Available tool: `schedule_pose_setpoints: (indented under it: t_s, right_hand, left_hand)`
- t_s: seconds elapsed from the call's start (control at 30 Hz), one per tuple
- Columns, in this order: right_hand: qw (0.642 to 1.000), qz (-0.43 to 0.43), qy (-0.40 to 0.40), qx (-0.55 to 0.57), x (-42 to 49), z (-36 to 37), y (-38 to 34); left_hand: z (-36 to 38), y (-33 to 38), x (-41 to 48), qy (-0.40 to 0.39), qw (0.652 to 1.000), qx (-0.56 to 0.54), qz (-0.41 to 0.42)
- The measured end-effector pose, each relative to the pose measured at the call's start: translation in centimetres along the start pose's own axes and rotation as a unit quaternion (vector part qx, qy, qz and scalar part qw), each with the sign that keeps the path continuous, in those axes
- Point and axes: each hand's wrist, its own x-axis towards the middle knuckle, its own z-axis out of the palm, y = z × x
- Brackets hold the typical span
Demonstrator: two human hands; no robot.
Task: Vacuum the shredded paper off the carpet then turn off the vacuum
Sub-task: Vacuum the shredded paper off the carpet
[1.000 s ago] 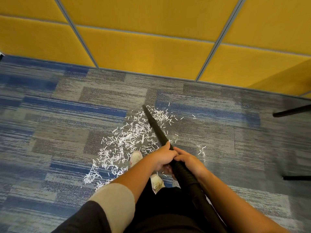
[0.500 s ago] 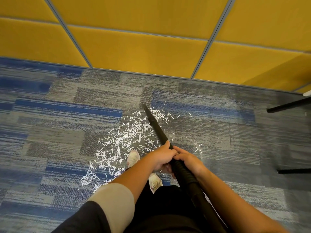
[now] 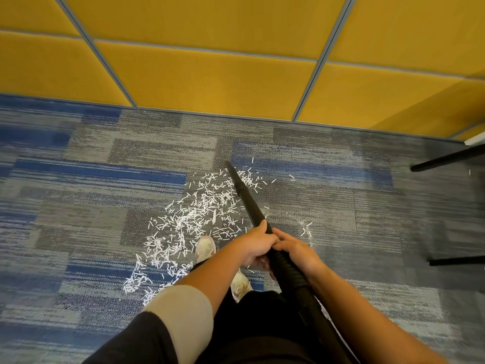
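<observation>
You are curling the left grip point(image 3: 258, 243) and the right grip point(image 3: 296, 250) around the black vacuum wand point(image 3: 246, 198), whose tip is hardly moving from a second ago, so the shredded paper point(image 3: 189, 224) is mostly still lying on the carpet point(image 3: 341, 206), spreading from eight to twelve o'clock of the grips.

shredded paper point(image 3: 194, 222) on carpet point(image 3: 341, 206) | wand point(image 3: 246, 198) over its right part, tip seemingly touching carpet | wall point(image 3: 210, 82) beyond

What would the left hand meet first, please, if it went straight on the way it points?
Probably the shredded paper on the carpet: the left hand points down the black vacuum wand toward its tip, though depth is unclear.
</observation>
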Motion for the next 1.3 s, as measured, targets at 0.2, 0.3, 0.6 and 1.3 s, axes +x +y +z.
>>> schedule_pose_setpoints:
  t_s: [0.2, 0.3, 0.6, 1.3]
  right_hand:
    - [1.0, 0.006, -0.028, -0.007, -0.2, 1.2, -0.4]
    - [0.999, 0.017, -0.041, -0.011, 0.0, 1.9, -0.3]
    - [0.991, 0.03, -0.091, -0.095, 0.6, 4.5, 0.1]
    - [0.988, 0.054, -0.092, -0.109, 0.6, 5.3, 1.5]
  left_hand:
    - [-0.8, -0.5, -0.8, 0.014, 1.0, -0.008, 0.007]
    - [-1.3, -1.2, -1.5, 0.027, 0.999, -0.02, 0.013]
    - [-3.0, -4.2, -2.6, 0.064, 0.994, -0.084, 0.018]
    - [-2.8, -6.4, -3.2, 0.076, 0.99, -0.117, 0.027]
